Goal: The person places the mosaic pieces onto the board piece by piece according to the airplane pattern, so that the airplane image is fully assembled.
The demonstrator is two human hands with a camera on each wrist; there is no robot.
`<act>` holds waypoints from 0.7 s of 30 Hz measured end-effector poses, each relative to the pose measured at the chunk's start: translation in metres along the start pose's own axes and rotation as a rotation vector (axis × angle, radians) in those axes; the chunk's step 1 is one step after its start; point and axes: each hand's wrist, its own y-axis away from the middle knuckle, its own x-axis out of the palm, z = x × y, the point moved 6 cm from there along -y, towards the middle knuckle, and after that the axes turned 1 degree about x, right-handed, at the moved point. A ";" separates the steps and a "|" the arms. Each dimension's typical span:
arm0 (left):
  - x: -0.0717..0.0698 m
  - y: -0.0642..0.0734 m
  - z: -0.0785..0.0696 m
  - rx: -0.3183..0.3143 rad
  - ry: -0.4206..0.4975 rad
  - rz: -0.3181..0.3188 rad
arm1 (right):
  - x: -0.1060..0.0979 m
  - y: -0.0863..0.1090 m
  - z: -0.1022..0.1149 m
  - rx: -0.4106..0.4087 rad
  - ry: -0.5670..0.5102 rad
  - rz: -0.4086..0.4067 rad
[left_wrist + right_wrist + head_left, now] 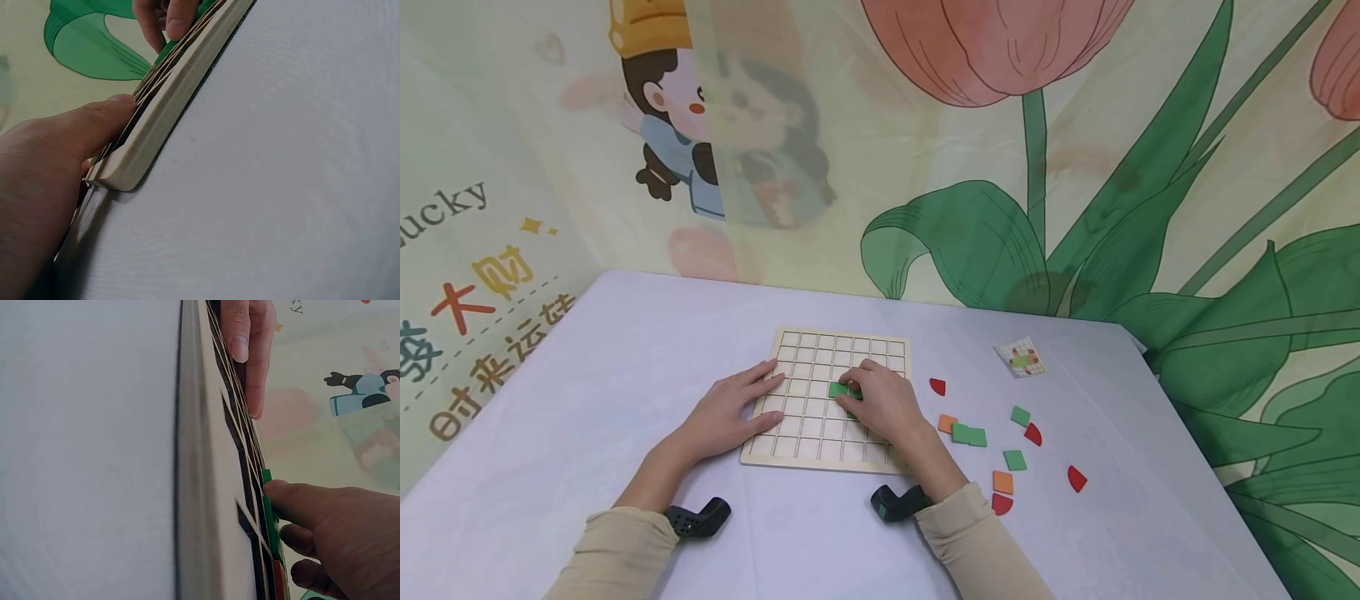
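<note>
A pale wooden grid board (805,451) lies on the white-covered table. My left hand (726,415) rests at its left edge, fingers extended onto the grid and the thumb lower down. Over the board's middle right, my right hand (883,404) bends its fingers and thumb about a green square tile (855,388), partly hidden beneath them. Another green square (837,390) sits in the grid just left of the fingertips. From the right wrist, the thumb touches the green tiles (271,522), and an orange piece (279,578) shows nearer on the board.
Right of the board lie loose green squares (1015,460), orange squares (1003,482) and red quarter-round pieces (1077,478). A small pattern card (1021,357) is farther back. Dark wrist devices (700,518) are on both wrists. A printed cloth backdrop (820,250) rises behind the table.
</note>
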 end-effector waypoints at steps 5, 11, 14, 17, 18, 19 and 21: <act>-0.001 0.000 -0.001 0.000 -0.002 0.001 | -0.001 0.000 0.001 0.000 -0.006 -0.002; -0.001 0.001 -0.001 0.002 -0.003 0.003 | -0.002 0.001 0.001 -0.009 0.001 -0.010; -0.002 0.001 -0.002 0.001 -0.002 0.006 | -0.002 0.001 0.001 -0.014 0.002 -0.010; -0.002 0.001 -0.002 -0.001 -0.001 0.009 | -0.002 0.001 0.001 -0.015 0.001 -0.008; -0.002 0.001 -0.002 -0.002 -0.001 0.010 | -0.002 0.001 0.001 -0.015 0.001 -0.007; -0.002 0.001 -0.002 -0.001 -0.001 0.010 | -0.002 0.001 0.001 -0.015 0.001 -0.006; -0.003 0.001 -0.003 0.000 -0.001 0.009 | -0.002 0.001 0.001 -0.016 0.002 -0.005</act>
